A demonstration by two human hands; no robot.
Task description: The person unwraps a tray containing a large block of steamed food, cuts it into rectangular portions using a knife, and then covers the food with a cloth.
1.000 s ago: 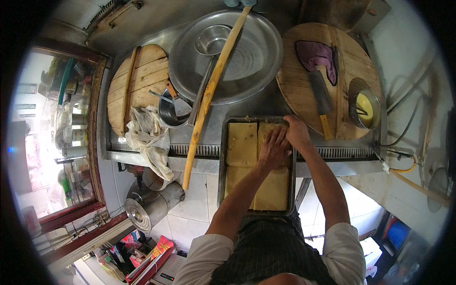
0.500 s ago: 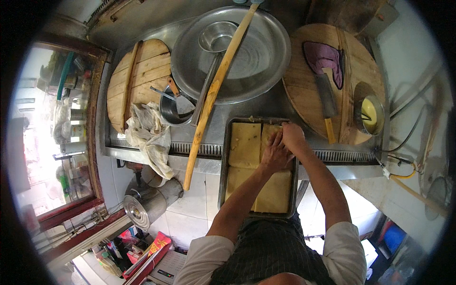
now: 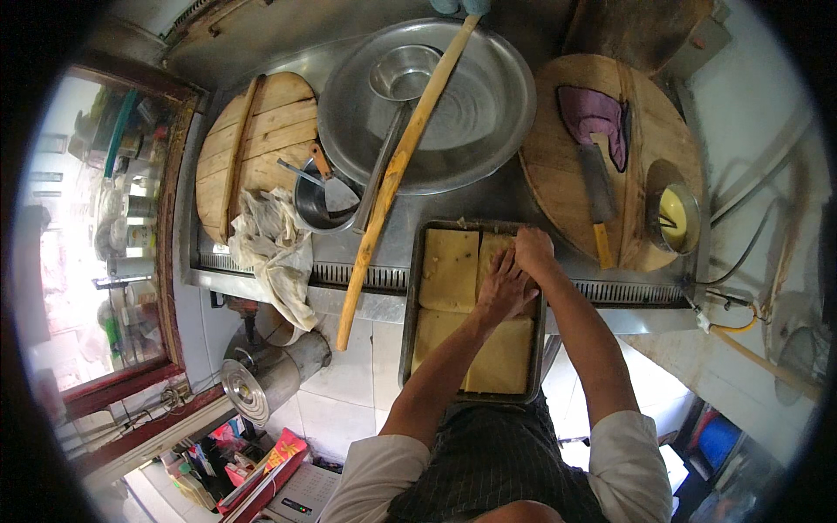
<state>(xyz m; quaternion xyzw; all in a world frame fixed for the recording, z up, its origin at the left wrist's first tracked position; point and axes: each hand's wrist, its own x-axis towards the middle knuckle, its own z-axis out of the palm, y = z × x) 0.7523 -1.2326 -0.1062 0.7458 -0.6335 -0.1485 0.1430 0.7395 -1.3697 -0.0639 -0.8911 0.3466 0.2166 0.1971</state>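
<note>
A dark rectangular baking tray (image 3: 409, 318) rests across the front edge of the steel counter. It holds flat yellow slabs, like dough or cake, cut apart: one at far left (image 3: 449, 270), a near-right one (image 3: 503, 353), and others beside them. My left hand (image 3: 505, 292) lies flat on the far-right slab, fingers stretched out and pointing away. At the tray's far right corner, my right hand (image 3: 534, 253) has its fingers curled in toward the slab's edge. Whatever is under or between those fingers is hidden. The left forearm crosses above the near slabs.
Behind the tray is a wide metal basin (image 3: 475, 131) with a ladle (image 3: 397, 131) and a long wooden stick (image 3: 384, 209) across it. At right, a round board (image 3: 554, 148) carries a cleaver (image 3: 596, 179), a purple cloth (image 3: 588, 109) and a bowl of yellow liquid (image 3: 676, 213).
The view has shifted slightly. Both hands stay at the far-right slab, and the left hand's fingers have moved only a little.
</note>
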